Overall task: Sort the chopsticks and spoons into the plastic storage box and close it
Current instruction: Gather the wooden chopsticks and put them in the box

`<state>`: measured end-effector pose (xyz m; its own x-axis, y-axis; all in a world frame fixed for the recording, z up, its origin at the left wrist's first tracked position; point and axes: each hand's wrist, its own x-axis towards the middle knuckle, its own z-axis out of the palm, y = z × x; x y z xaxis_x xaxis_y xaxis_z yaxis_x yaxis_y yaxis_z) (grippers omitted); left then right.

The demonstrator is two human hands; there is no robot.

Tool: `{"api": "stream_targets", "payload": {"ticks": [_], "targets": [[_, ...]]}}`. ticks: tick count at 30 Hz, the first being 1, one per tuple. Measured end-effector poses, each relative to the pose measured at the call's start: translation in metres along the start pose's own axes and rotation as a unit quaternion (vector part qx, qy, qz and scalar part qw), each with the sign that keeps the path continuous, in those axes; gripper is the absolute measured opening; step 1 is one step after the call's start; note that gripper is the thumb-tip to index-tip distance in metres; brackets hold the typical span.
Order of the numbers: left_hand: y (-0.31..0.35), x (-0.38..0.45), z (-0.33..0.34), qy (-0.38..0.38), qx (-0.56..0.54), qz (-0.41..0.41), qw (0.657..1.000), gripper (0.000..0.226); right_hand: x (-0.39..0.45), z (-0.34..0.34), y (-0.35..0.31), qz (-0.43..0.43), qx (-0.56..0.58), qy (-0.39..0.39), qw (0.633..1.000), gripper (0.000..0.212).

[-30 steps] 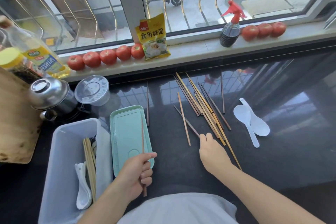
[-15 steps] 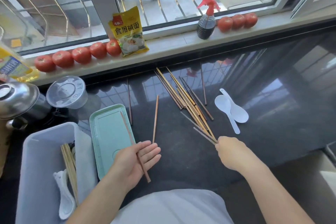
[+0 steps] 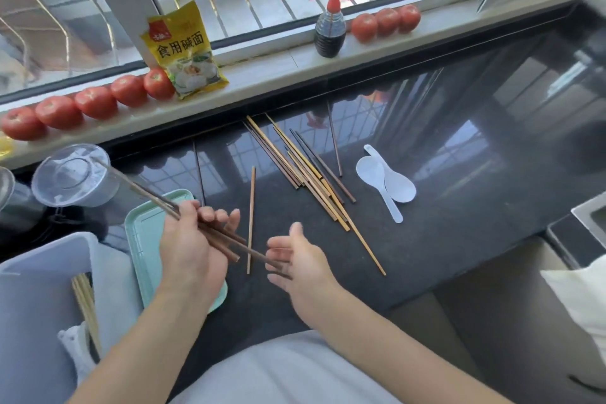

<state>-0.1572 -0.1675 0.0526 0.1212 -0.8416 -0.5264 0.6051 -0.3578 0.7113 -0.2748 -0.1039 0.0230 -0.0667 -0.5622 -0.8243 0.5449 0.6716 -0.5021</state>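
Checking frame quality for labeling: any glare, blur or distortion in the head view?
Head view: window reflections glare across the glossy black countertop; right hand is motion-blurred, left hand sharper; wide-angle lens bends the window sill; bright daylight, soft shadows.

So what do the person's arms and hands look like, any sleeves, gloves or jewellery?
Both forearms are bare up to the edge of the picture, with no sleeves showing. The left hand and right hand wear no gloves, and no rings, watch or bracelets show on them or on the wrists. A pale grey garment covers the body at the bottom of the view.
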Motion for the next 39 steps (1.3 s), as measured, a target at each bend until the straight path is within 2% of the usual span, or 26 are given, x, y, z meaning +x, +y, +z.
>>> {"api": "stream_targets", "payload": {"ticks": [1,3,5,6,7,8,9,10,11,12,14,17,21,25,27,30,33,35,37,39], "targets": [[-0.011,-0.007,0.004,-0.007,0.006,-0.02,1.0,0.028,0.001,0.002,0.004,0.023,0.11,-0.007,0.994,0.061],[-0.04,-0.027,0.012,-0.037,0.041,-0.081,0.995,0.029,0.006,0.009,0.011,0.011,0.189,-0.04,0.981,0.065],[-0.051,-0.033,0.015,-0.05,0.09,-0.107,0.989,0.028,0.012,0.011,0.003,-0.023,0.166,-0.031,0.985,0.063],[-0.047,-0.029,0.014,-0.051,0.103,-0.109,0.987,0.027,0.019,0.007,-0.002,-0.06,0.127,-0.005,0.99,0.057],[-0.037,-0.02,0.011,-0.049,0.104,-0.11,0.987,0.027,0.029,-0.006,-0.007,-0.119,0.033,0.046,0.991,0.047],[-0.027,-0.01,0.005,-0.042,0.093,-0.114,0.988,0.026,0.042,-0.027,-0.011,-0.192,-0.128,0.116,0.966,0.033],[-0.018,-0.002,-0.003,-0.032,0.085,-0.122,0.988,0.024,0.054,-0.052,-0.014,-0.243,-0.315,0.201,0.895,0.02],[-0.012,0.002,-0.012,-0.022,0.089,-0.13,0.987,0.023,0.066,-0.08,-0.013,-0.27,-0.467,0.27,0.798,0.019],[-0.009,0.002,-0.02,-0.015,0.099,-0.138,0.985,0.021,0.075,-0.107,-0.011,-0.267,-0.554,0.31,0.725,0.024],[-0.01,-0.001,-0.029,-0.012,0.11,-0.146,0.983,0.021,0.08,-0.129,-0.009,-0.258,-0.591,0.328,0.69,0.027],[-0.019,-0.009,-0.043,0.002,0.121,-0.172,0.978,0.021,0.085,-0.146,-0.003,-0.262,-0.611,0.326,0.673,0.026],[-0.031,-0.013,-0.051,0.028,0.108,-0.222,0.969,0.019,0.092,-0.13,0.0,-0.321,-0.649,0.297,0.622,0.03],[-0.027,-0.011,-0.046,0.03,0.124,-0.216,0.968,0.019,0.111,-0.104,-0.007,-0.33,-0.656,0.314,0.601,0.038],[-0.023,-0.014,-0.045,0.024,0.138,-0.204,0.969,0.019,0.118,-0.097,-0.015,-0.318,-0.684,0.34,0.561,0.031],[-0.026,-0.015,-0.048,0.033,0.138,-0.216,0.966,0.017,0.118,-0.094,-0.016,-0.301,-0.701,0.33,0.556,0.029],[-0.029,-0.013,-0.051,0.044,0.143,-0.227,0.962,0.015,0.12,-0.084,-0.022,-0.251,-0.684,0.302,0.615,0.032],[-0.03,-0.012,-0.044,0.048,0.146,-0.23,0.961,0.014,0.123,-0.072,-0.039,-0.171,-0.661,0.267,0.679,0.048],[-0.033,-0.012,-0.04,0.041,0.154,-0.233,0.959,0.013,0.123,-0.069,-0.04,-0.141,-0.66,0.259,0.691,0.052],[-0.036,-0.014,-0.037,0.024,0.166,-0.236,0.957,0.011,0.119,-0.071,-0.03,-0.14,-0.697,0.269,0.65,0.044],[-0.04,-0.014,-0.039,0.014,0.174,-0.242,0.954,0.009,0.111,-0.077,-0.014,-0.155,-0.734,0.276,0.6,0.027]]}}
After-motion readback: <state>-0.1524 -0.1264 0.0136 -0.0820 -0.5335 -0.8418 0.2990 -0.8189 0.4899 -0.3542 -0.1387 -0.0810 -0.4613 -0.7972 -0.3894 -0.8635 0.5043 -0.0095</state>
